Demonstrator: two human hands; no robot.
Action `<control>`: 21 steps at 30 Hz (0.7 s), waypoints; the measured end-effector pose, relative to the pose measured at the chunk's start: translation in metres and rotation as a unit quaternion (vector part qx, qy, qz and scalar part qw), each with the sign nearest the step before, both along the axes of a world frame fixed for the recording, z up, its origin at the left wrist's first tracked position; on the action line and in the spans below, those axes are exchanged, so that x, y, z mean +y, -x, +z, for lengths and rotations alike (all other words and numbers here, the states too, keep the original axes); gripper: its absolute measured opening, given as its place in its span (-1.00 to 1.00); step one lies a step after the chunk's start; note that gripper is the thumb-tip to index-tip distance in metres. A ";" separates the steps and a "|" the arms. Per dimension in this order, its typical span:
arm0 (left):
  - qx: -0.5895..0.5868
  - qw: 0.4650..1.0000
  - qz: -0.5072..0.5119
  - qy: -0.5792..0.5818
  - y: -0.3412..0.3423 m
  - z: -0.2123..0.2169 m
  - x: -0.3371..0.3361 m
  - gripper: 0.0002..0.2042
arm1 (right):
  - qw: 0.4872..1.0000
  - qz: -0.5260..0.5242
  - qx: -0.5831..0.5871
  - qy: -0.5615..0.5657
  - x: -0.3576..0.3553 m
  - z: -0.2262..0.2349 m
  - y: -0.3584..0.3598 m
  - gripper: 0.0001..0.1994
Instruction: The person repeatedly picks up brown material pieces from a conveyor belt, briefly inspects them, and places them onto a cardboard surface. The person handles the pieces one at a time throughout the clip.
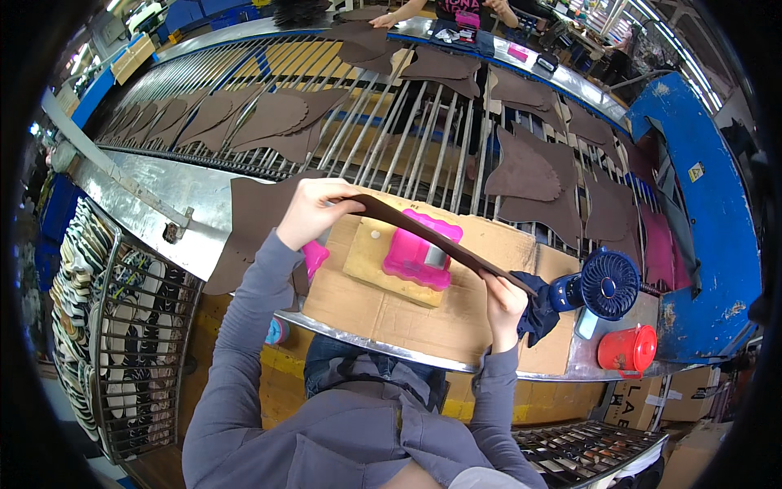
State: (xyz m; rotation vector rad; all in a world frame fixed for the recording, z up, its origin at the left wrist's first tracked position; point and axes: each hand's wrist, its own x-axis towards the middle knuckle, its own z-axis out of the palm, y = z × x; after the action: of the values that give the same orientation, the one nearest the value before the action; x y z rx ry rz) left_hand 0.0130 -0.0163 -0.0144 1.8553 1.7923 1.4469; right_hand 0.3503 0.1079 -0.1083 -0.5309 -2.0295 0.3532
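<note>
A dark brown flat piece, seen nearly edge-on, stretches between my two hands. My left hand pinches its far left end, and my right hand grips the near right end. Beneath the piece is a bright pink scalloped-edged box, partly hidden by it, on a yellowish block. Cardboard lies under the block. Next to my left forearm are more brown sheet pieces and a small pink object, partly covered by my sleeve.
Brown cut pieces lie across the metal roller rack ahead. At the right are a dark cloth, blue fan, red lidded bucket and blue machine. A shoe rack stands left. Another person's hand is at the far side.
</note>
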 end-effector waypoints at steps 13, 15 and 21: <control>0.086 0.975 -0.192 0.065 -0.084 -0.016 0.071 -0.87 | 0.987 -0.153 0.013 0.042 -0.014 -0.008 -0.120 -0.86; 0.113 0.961 -0.236 0.086 -0.096 -0.015 0.084 -0.85 | 0.989 -0.099 0.086 0.064 0.003 -0.004 -0.158 -0.79; 0.032 0.943 -0.316 0.095 -0.128 0.020 0.107 -0.78 | 0.967 -0.166 -0.084 -0.175 0.027 0.157 -0.143 -0.77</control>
State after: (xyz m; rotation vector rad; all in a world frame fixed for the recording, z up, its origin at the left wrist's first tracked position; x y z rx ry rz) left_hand 0.1407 0.0904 0.0060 2.1087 1.1289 0.9465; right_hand 0.4933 0.1350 0.0487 -0.6811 -2.0561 -0.2574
